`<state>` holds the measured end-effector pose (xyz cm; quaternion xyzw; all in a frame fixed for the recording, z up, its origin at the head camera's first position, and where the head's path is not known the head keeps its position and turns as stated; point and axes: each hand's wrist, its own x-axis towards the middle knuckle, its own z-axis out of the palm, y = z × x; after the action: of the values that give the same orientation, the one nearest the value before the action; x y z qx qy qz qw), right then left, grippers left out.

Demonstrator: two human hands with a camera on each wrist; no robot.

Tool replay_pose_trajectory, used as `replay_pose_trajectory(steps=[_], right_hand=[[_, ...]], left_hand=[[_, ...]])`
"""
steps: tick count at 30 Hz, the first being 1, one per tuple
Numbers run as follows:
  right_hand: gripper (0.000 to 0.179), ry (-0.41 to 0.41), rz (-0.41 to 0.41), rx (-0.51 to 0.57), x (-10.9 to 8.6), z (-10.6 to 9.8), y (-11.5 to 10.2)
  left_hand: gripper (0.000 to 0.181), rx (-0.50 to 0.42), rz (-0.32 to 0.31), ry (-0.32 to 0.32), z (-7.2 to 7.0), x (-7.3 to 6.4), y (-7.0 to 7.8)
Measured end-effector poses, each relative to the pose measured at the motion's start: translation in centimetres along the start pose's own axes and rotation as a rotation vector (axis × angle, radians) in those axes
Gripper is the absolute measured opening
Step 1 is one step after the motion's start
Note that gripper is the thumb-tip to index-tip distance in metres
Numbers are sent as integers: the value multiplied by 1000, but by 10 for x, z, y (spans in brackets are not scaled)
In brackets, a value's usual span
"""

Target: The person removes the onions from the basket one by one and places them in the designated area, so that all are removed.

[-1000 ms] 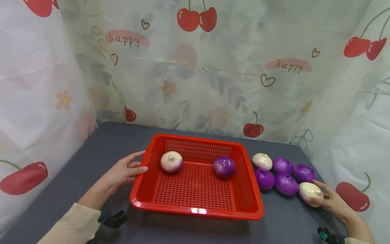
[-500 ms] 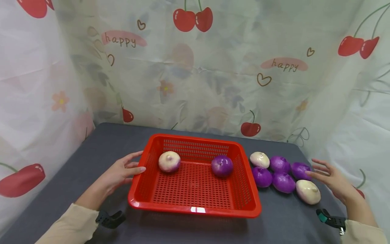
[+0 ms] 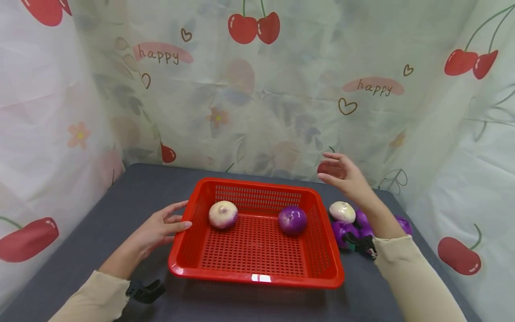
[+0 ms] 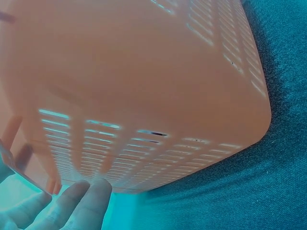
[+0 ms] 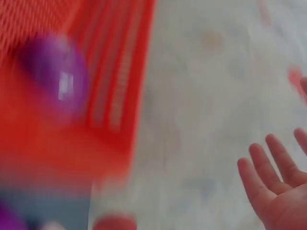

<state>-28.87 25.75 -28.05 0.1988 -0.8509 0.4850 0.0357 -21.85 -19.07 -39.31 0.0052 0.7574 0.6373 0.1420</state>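
A red plastic basket [image 3: 225,273] stands on the dark table with a whitish onion [image 3: 223,214] and a purple onion [image 3: 292,220] inside, apart from each other. At its left side my left hand [image 3: 158,230] holds the rim, thumb over the edge. In the left wrist view, its fingers [image 4: 93,203] meet the slotted outer wall [image 4: 144,96]. My right hand [image 3: 348,176] is raised beyond the basket's back right corner, holding nothing, its fingers [image 5: 261,177] spread apart in the right wrist view. Beneath that arm lies a group of onions, including a whitish one [image 3: 342,212] and a purple one [image 3: 342,231]; others are partly hidden.
A cherry-print curtain [image 3: 281,116] hangs behind the dark table [image 3: 153,183] and along both sides. Black bands [image 3: 145,291] sit at both wrists. The right sleeve [image 3: 414,277] crosses over the table's right part.
My right hand has left the whitish onion at the right end of the group, lifted, and swung left and back, above the basket's back right corner. The left hand stays at the rim.
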Motion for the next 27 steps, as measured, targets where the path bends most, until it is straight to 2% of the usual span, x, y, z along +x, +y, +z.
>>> replay_pose_trajectory(steps=[6, 9, 12, 18, 27], right_hand=[[58, -175, -76, 126, 31, 73, -23], [57, -236, -86, 127, 39, 103, -27], [58, -297, -58, 100, 43, 127, -27], [64, -406, 16, 57, 52, 165, -18], [68, -498, 26, -61, 64, 200, -4]], left_hand=[[79, -8, 3, 3, 0, 0, 0], [80, -10, 2, 4, 0, 0, -1], [80, -11, 2, 5, 0, -1, -1], [80, -3, -4, 12, 0, 0, -1], [78, 0, -13, 15, 0, 0, 0]])
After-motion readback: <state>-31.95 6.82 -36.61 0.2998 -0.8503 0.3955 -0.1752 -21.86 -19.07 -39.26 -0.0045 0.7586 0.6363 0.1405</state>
